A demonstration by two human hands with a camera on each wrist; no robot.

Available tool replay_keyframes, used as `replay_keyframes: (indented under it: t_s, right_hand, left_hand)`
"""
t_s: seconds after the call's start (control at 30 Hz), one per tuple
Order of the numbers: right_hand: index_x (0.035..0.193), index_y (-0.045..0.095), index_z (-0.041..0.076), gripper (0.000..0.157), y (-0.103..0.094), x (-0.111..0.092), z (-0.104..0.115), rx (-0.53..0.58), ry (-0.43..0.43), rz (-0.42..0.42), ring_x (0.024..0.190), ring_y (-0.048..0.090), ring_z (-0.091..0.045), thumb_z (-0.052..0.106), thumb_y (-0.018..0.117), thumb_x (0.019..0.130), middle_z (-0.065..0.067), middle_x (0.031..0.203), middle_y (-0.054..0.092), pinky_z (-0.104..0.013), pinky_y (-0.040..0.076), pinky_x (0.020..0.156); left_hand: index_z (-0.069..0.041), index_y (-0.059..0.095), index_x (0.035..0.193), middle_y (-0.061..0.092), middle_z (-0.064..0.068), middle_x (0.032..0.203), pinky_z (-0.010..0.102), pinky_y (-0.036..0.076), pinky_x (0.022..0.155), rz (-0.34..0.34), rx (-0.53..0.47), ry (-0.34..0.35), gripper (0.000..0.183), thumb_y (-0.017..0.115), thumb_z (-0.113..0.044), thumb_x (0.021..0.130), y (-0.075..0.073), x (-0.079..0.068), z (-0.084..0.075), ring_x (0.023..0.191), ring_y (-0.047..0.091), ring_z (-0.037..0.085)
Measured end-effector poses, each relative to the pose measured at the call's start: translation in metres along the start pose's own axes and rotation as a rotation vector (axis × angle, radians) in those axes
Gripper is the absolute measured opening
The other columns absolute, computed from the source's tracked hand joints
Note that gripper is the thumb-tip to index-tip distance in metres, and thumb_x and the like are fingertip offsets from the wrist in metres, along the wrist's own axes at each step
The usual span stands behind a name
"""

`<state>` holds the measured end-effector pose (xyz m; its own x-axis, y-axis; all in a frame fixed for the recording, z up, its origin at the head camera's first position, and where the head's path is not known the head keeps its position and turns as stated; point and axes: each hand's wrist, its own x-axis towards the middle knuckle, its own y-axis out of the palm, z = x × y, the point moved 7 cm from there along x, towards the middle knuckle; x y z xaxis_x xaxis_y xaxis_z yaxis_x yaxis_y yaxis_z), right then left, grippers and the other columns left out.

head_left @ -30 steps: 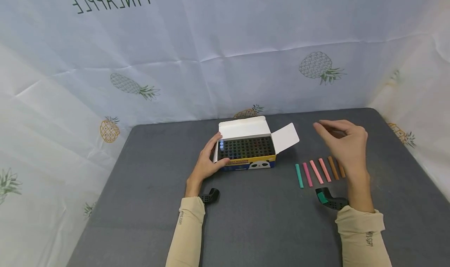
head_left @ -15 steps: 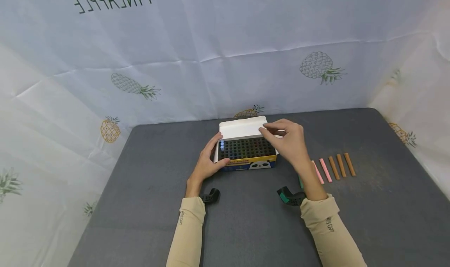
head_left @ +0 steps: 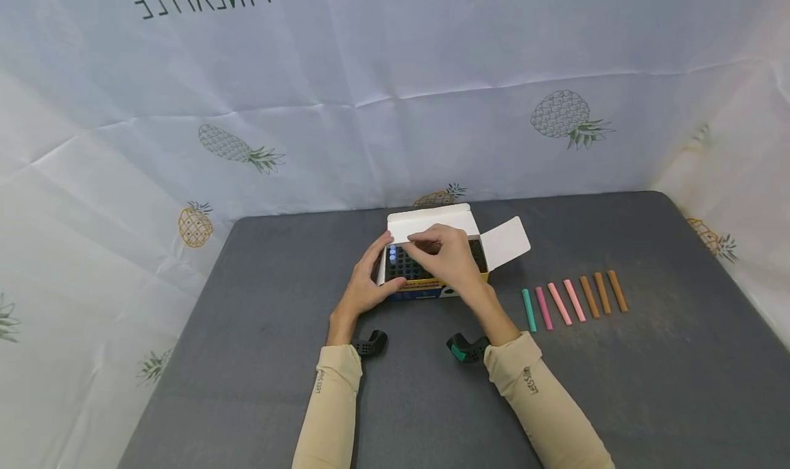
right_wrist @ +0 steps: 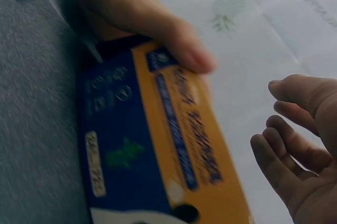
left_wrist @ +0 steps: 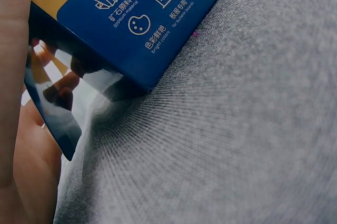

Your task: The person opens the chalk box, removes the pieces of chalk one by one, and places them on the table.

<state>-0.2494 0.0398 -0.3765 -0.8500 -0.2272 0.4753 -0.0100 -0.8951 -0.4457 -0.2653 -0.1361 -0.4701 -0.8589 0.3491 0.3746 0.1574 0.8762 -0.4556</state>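
An open chalk box [head_left: 426, 289], blue and yellow with a panda on its front, stands on the grey table. Inside is a black insert with rows of holes, and a few light-blue chalks [head_left: 392, 254] show at its left end. My left hand [head_left: 362, 284] grips the box's left end, thumb at the front edge and fingers round the side. Over the insert hovers my right hand [head_left: 449, 253], fingers loosely bent. In the right wrist view that right hand [right_wrist: 300, 140] has nothing between thumb and fingers. It hides part of the insert.
To the right of the box lies a row of chalk sticks: one teal [head_left: 529, 310], one magenta [head_left: 544, 308], two pink [head_left: 559, 304] and three brown [head_left: 603, 293]. The box's white lid [head_left: 432, 221] and side flap [head_left: 506, 243] stand open. A pineapple-print curtain [head_left: 370, 147] hangs behind the table.
My right hand has moved left from above the chalk row, across the side flap, to over the left half of the insert. My left hand has stayed on the box.
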Motion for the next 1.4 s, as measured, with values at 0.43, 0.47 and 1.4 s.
replay_keyframes:
  t_s: [0.43, 0.47, 1.4]
  right_hand:
    - [0.109, 0.079, -0.004, 0.020, 0.035, 0.005, -0.005, -0.014, 0.018, 0.125, 0.080, 0.073, -0.026, 0.007, 0.075, 0.092, -0.017, 0.093, 0.075, -0.031, 0.063, 0.072]
    - [0.109, 0.078, -0.004, 0.020, 0.036, 0.005, -0.006, -0.018, 0.021, 0.129, 0.080, 0.073, -0.026, 0.007, 0.075, 0.092, -0.017, 0.093, 0.075, -0.032, 0.063, 0.072]
    - [0.092, 0.082, 0.000, 0.011, 0.046, 0.004, -0.006, -0.184, 0.054, 0.092, 0.074, 0.066, -0.022, 0.008, 0.078, 0.087, -0.013, 0.088, 0.072, -0.032, 0.056, 0.065]
  left_hand:
    - [-0.016, 0.036, 0.160, 0.026, 0.009, 0.171, 0.060, 0.033, 0.122, 0.022, -0.031, 0.007, 0.085, 0.075, -0.048, 0.091, 0.000, -0.001, -0.001, 0.157, 0.029, 0.034]
    - [-0.015, 0.035, 0.160, 0.025, 0.009, 0.171, 0.060, 0.033, 0.122, 0.026, -0.040, 0.006, 0.085, 0.076, -0.043, 0.092, 0.000, -0.001, -0.001, 0.157, 0.029, 0.033]
    - [0.003, 0.036, 0.156, 0.025, 0.023, 0.168, 0.063, 0.030, 0.123, 0.040, -0.051, -0.039, 0.079, 0.077, -0.019, 0.092, -0.005, -0.001, -0.040, 0.155, 0.028, 0.043]
